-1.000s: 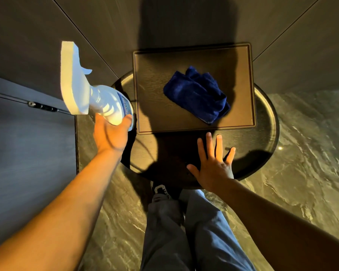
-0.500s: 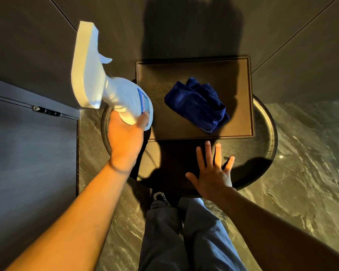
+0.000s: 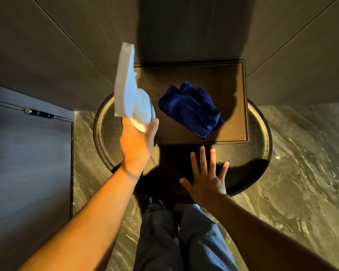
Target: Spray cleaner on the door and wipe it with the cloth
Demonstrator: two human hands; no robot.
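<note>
The spray bottle (image 3: pixel 131 94) is white, the crumpled cloth (image 3: pixel 190 109) deep blue. The round table (image 3: pixel 262 149) and rectangular tray (image 3: pixel 241 98) are dark brown-black. The floor (image 3: pixel 301 173) is grey-green marble with pale veins.

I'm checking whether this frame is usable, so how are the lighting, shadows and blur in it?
Head view: warm light from behind throws the person's hard shadow across the round table, the tray and the wall; the blue cloth lies partly in it yet reads clearly. The spray bottle in the left hand is overexposed, its label unreadable. The door looks smeared, and the wide lens bends the wall seams.
</note>
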